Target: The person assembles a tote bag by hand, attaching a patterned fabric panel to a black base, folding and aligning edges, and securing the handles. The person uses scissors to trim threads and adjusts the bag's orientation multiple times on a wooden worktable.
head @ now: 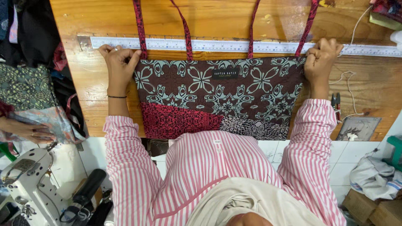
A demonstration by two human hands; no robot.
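A patterned cloth tote bag (217, 98), dark brown with pale green flowers and a red patch at its lower left, lies flat on the wooden table (217, 19). Its red straps (140, 25) run away from me across a long metal ruler (226, 45). My left hand (119, 67) presses the bag's top left corner, fingers reaching onto the ruler and thumb on the cloth. My right hand (320, 58) is closed in a fist on the bag's top right corner, at the ruler's edge. Both my sleeves are pink and white striped.
Small thread snips (336, 101) and loose white string (349, 83) lie right of the bag, with a grey card (359, 127) at the table's edge. A white sewing machine (25, 180) stands lower left. Another person's hand (29, 130) holds cloth at the left. Cardboard boxes (372, 209) sit lower right.
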